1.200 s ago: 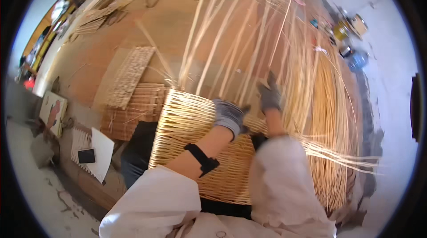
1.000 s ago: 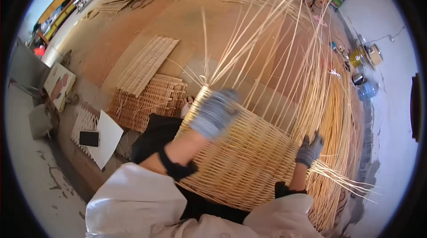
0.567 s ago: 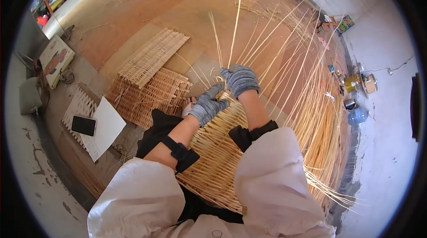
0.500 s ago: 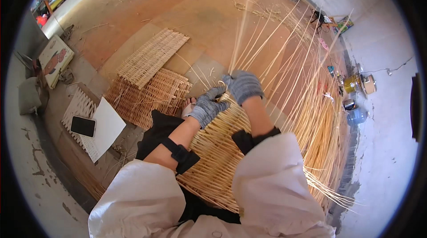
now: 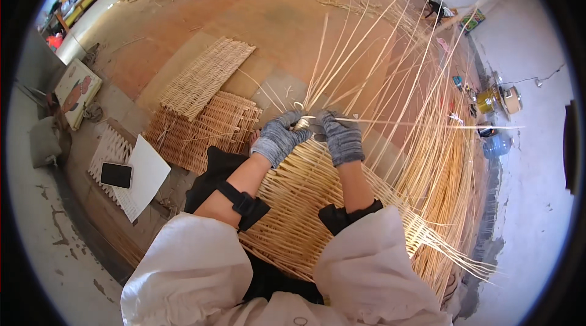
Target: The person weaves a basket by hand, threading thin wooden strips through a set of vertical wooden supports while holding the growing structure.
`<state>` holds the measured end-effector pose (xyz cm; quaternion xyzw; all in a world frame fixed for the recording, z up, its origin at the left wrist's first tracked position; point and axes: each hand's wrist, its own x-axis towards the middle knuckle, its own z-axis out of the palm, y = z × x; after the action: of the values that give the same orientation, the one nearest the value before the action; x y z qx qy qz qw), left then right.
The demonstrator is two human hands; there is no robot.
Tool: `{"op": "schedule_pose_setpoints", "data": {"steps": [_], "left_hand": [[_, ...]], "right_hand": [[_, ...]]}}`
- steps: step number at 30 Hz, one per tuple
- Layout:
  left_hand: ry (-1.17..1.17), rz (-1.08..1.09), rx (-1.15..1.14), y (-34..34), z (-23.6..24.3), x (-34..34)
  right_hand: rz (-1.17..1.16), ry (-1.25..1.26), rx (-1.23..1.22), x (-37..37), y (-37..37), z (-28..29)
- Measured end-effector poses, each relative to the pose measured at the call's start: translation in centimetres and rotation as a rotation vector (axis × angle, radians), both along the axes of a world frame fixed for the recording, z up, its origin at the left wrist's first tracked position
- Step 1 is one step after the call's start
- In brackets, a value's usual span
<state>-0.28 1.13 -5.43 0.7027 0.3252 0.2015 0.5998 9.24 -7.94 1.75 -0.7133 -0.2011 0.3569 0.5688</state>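
Note:
A pale woven wicker panel (image 5: 299, 204) lies across my lap, its long unwoven rods (image 5: 360, 57) fanning out beyond its far edge. My left hand (image 5: 281, 140), in a grey knit glove, is closed on the panel's far left corner, where the rods bend round. Beside it, my gloved right hand (image 5: 340, 138) grips a wicker rod (image 5: 427, 123) that stretches out to the right. Its fingertips come close to the left hand's at the woven edge. The gloves hide exactly where the rod passes between the fingers.
A thick bundle of loose rods (image 5: 442, 204) lies to the right. Two woven panels (image 5: 204, 76) overlap on the floor at the left. A phone (image 5: 116, 175) rests near a white sheet (image 5: 149, 173). By the right wall stands a blue-tinted water jug (image 5: 497, 145).
My right hand has come down and nearer to me, and a rod that stood up and away now points right. My left hand has shifted slightly left.

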Motion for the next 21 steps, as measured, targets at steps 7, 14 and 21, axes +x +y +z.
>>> {"op": "schedule_pose_setpoints", "data": {"steps": [7,14,21], "left_hand": [[0.123,-0.089,-0.516,2.3,4.1,-0.7],[0.198,0.008,-0.284,0.3,3.4,2.3],[0.000,0.454,0.700,-5.6,6.6,0.5]], "right_hand": [[0.063,0.105,0.256,2.8,-5.9,-4.5],[-0.268,-0.603,-0.053,8.1,-1.2,-4.4],[-0.380,0.257,0.311,5.9,-10.7,-4.7]]}}
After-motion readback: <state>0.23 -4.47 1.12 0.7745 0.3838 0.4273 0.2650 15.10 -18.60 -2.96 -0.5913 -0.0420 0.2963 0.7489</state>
